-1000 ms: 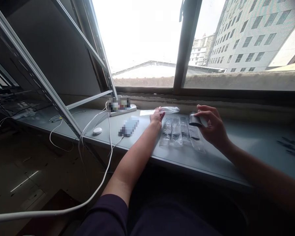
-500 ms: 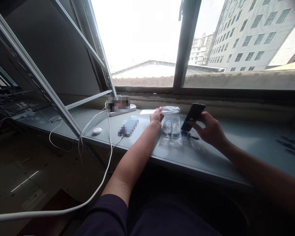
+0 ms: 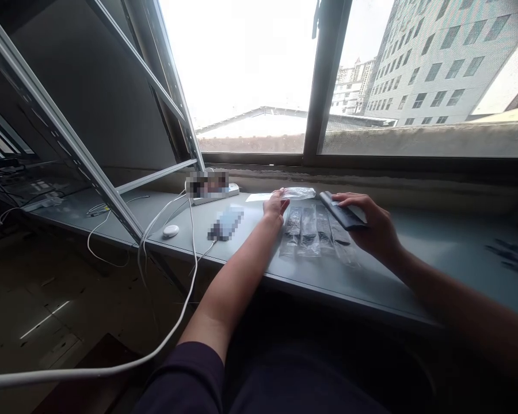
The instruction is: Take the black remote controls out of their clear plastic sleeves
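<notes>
My left hand [image 3: 276,204] is closed on a clear plastic bag [image 3: 301,193] near the back of the table. In my right hand [image 3: 371,221] is a black, flat, phone-like device [image 3: 341,211], tilted with its edge toward me. Under and beside it, several clear plastic bags [image 3: 309,233] lie in a row on the table, with dark objects showing inside some of them. A white sheet-like piece [image 3: 254,197] lies just left of my left hand.
On the grey table [image 3: 293,275] are a blurred-out device [image 3: 228,223] on a cable, a white round object [image 3: 170,230] and a power strip [image 3: 222,194]. A metal frame [image 3: 69,132] rises at left. Dark pieces [image 3: 511,253] lie far right. A white cable [image 3: 185,310] hangs in front.
My right hand has turned the black device from standing nearly upright, broad face showing, to a flatter tilt, uncovering more of the bags. My left hand keeps its place on the bag.
</notes>
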`<act>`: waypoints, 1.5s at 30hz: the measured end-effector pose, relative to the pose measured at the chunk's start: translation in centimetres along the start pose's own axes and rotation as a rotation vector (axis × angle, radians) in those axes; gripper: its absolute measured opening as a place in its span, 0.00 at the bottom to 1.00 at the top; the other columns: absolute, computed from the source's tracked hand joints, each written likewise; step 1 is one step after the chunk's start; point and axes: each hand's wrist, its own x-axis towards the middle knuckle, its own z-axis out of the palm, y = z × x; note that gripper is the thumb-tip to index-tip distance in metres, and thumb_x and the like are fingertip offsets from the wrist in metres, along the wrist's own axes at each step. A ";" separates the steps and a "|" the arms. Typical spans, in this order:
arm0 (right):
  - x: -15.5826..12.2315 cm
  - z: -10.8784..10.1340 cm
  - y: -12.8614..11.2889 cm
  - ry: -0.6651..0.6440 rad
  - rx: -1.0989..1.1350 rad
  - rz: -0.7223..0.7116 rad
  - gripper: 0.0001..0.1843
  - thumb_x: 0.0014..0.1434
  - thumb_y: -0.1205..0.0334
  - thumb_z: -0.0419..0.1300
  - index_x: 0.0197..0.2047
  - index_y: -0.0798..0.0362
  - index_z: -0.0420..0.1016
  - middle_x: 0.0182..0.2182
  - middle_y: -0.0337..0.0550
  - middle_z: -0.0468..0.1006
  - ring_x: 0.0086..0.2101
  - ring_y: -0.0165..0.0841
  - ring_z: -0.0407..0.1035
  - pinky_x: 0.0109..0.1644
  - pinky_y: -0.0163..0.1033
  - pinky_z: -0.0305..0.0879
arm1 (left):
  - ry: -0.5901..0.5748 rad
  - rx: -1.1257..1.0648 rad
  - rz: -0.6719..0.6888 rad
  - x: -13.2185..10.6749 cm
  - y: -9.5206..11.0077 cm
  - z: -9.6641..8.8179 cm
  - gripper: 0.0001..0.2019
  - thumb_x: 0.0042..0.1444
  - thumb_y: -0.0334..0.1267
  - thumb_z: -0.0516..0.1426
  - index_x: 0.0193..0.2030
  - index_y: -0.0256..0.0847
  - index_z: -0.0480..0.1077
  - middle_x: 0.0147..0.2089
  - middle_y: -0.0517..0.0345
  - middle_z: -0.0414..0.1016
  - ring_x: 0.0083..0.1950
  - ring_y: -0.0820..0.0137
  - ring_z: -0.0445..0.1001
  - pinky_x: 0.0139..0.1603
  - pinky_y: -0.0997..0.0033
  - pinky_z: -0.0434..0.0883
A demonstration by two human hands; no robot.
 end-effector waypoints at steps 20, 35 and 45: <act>-0.3 0.1 3.0 -0.113 -0.095 0.212 0.32 0.75 0.37 0.69 0.73 0.45 0.79 0.44 0.46 0.87 0.29 0.40 0.83 0.29 0.44 0.79 | -0.175 -0.122 0.055 -0.3 1.0 -0.4 0.11 0.75 0.41 0.63 0.58 0.44 0.82 0.51 0.56 0.89 0.32 0.78 0.78 0.30 0.82 0.69; -0.1 0.0 3.5 -0.159 -0.079 0.322 0.40 0.71 0.30 0.71 0.73 0.49 0.76 0.41 0.47 0.89 0.29 0.42 0.83 0.30 0.44 0.77 | -0.725 0.475 0.102 -1.6 -1.1 -0.3 0.23 0.60 0.56 0.75 0.56 0.46 0.87 0.60 0.49 0.87 0.58 0.61 0.83 0.60 0.64 0.77; 0.2 0.1 4.0 -0.134 0.001 0.371 0.48 0.66 0.32 0.76 0.78 0.49 0.71 0.45 0.48 0.90 0.37 0.46 0.86 0.33 0.43 0.83 | -0.693 0.456 0.138 -1.1 -1.6 -0.2 0.21 0.58 0.53 0.78 0.51 0.44 0.87 0.53 0.50 0.88 0.54 0.63 0.84 0.55 0.68 0.78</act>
